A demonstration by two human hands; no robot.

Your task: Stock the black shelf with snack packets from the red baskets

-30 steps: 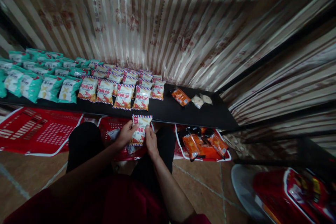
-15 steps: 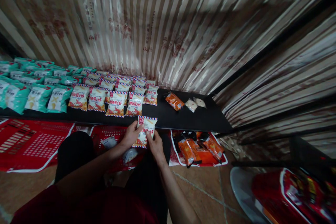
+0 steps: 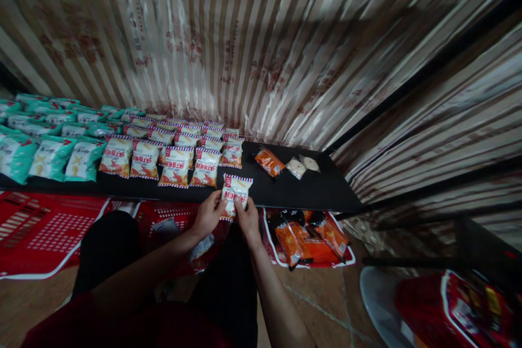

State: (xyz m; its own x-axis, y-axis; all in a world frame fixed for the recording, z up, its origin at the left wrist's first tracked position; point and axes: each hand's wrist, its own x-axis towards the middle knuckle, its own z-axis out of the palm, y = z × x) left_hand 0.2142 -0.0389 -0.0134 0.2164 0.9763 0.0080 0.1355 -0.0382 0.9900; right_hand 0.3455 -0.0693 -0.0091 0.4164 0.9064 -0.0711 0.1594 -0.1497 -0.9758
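Observation:
Between my two hands is a snack bag point(image 3: 236, 189) with a striped top edge and red lettering, held upright at the front edge of the black shelf point(image 3: 281, 187). My left hand point(image 3: 210, 212) pinches its left side, and my right hand point(image 3: 247, 217) grips the lower right, thumb on the front. Just left of it on the shelf stand rows of matching snack bags point(image 3: 206, 167). Farther left are several teal snack bags point(image 3: 85, 160). To the right lie an orange packet point(image 3: 269, 162) and two small clear packets with pale contents point(image 3: 296, 167).
Below the shelf are a red basket point(image 3: 44, 228) at left, another around my legs, and one holding orange packets point(image 3: 291, 242). A striped curtain point(image 3: 196, 38) hangs behind. A grey tub point(image 3: 377, 299) and red packages point(image 3: 424, 304) sit at lower right.
Both hands have moved the snack bag slightly right and up, so it now overlaps the shelf's front edge more. The view has shifted a little.

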